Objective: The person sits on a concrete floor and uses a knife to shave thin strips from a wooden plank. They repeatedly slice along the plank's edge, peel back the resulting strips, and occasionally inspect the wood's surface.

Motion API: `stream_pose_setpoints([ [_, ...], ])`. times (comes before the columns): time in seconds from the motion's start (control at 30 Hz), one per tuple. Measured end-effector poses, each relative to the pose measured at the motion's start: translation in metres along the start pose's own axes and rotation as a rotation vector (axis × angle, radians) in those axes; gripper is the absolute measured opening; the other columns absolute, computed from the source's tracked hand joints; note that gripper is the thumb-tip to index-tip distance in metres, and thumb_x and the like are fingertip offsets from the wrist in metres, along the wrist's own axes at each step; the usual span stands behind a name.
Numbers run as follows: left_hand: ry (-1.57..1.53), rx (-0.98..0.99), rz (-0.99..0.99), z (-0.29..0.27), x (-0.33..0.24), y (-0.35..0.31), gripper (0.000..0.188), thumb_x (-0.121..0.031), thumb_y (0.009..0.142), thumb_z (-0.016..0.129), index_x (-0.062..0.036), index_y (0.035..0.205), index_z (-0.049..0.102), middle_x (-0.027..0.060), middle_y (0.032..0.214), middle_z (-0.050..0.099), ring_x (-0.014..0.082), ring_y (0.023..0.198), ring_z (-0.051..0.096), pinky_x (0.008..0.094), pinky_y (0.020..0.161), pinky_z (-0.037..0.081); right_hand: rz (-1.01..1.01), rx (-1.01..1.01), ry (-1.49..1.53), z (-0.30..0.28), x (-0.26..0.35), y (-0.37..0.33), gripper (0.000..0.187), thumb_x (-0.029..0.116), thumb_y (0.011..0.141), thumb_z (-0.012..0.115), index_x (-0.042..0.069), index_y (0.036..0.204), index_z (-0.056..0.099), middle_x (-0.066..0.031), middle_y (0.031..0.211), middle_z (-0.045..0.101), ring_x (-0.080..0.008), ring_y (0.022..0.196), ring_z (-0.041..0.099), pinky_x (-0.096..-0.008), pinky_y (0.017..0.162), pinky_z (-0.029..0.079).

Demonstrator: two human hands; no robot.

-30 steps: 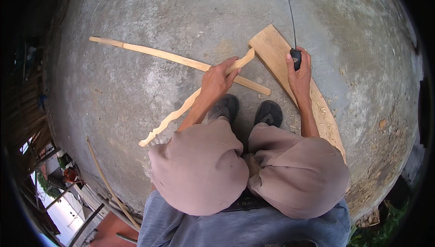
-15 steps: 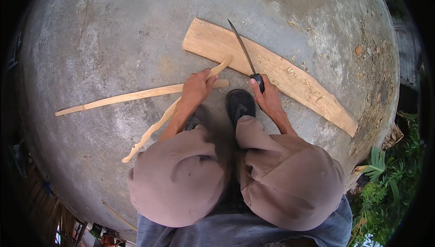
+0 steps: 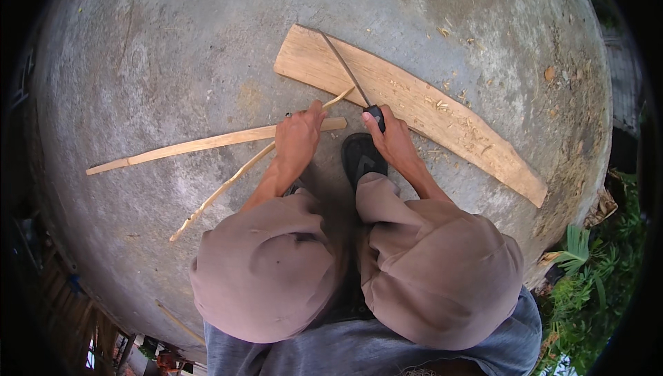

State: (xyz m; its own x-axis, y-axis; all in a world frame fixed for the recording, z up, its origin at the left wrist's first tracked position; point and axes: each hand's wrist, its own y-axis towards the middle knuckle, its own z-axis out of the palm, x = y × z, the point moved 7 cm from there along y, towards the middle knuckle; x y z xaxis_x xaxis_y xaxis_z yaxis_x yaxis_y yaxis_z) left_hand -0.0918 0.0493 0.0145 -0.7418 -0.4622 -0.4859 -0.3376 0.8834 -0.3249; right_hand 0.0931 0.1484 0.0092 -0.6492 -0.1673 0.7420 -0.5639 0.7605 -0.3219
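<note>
Thin wooden stick (image 3: 228, 184), tip resting on the plank (image 3: 442, 117) laid on the concrete floor (image 3: 173, 51): your left hand (image 3: 298, 138) gripped it closed, your right hand (image 3: 392, 138) clasped the knife (image 3: 349, 72); a slipping blade risked cutting your nearby left fingers.

We find the concrete floor (image 3: 173, 58) open far and left. The wide plank (image 3: 442, 110) bars the right side; the flat slat (image 3: 207, 144) and thin stick (image 3: 224, 188) cross the near left.
</note>
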Motion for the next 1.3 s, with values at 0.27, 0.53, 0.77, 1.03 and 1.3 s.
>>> stream_pose_setpoints([
  [0.27,-0.022,-0.093,0.069,0.008,0.008,-0.003,0.022,-0.03,0.107,0.056,-0.0086,0.101,0.054,0.0232,0.077,0.07,0.0491,0.074,0.068,0.0579,0.062,0.051,-0.048,-0.059,-0.017,-0.018,0.027,-0.018,0.044,0.037,0.102,0.068,-0.006,0.107,0.061,-0.0283,0.08,0.069,-0.0505,0.076,0.068,-0.0506,0.066,0.054],
  [0.53,-0.016,-0.097,0.057,0.007,0.007,-0.003,0.02,-0.028,0.107,0.056,-0.009,0.101,0.055,0.0227,0.079,0.07,0.0486,0.074,0.068,0.0575,0.063,0.052,-0.05,-0.084,0.032,-0.008,0.015,-0.021,0.046,0.038,0.102,0.068,-0.007,0.105,0.061,-0.0305,0.078,0.068,-0.0513,0.074,0.068,-0.0526,0.063,0.053],
  [0.77,-0.01,-0.109,0.095,0.007,0.007,0.0,0.02,-0.029,0.108,0.054,-0.0093,0.102,0.054,0.023,0.077,0.07,0.0491,0.074,0.067,0.0575,0.062,0.051,0.045,-0.022,-0.093,0.001,0.0,-0.012,0.043,0.036,0.101,0.07,-0.006,0.109,0.062,-0.0293,0.08,0.069,-0.0501,0.078,0.069,-0.0511,0.065,0.054],
  [1.03,-0.015,-0.086,0.078,0.01,0.009,-0.001,0.02,-0.028,0.108,0.054,-0.0095,0.102,0.054,0.023,0.077,0.069,0.05,0.074,0.067,0.0579,0.062,0.051,-0.007,-0.087,-0.019,-0.007,0.009,-0.017,0.048,0.041,0.101,0.067,-0.006,0.111,0.062,-0.0301,0.081,0.069,-0.0513,0.079,0.069,-0.0527,0.067,0.053],
  [1.3,-0.042,-0.044,0.036,0.004,0.005,-0.001,0.019,-0.025,0.107,0.053,-0.007,0.103,0.054,0.0234,0.085,0.07,0.0499,0.08,0.068,0.0595,0.068,0.051,-0.04,-0.116,0.119,-0.015,0.022,-0.022,0.051,0.042,0.102,0.067,-0.007,0.111,0.061,-0.031,0.08,0.068,-0.052,0.079,0.068,-0.0543,0.068,0.053],
])
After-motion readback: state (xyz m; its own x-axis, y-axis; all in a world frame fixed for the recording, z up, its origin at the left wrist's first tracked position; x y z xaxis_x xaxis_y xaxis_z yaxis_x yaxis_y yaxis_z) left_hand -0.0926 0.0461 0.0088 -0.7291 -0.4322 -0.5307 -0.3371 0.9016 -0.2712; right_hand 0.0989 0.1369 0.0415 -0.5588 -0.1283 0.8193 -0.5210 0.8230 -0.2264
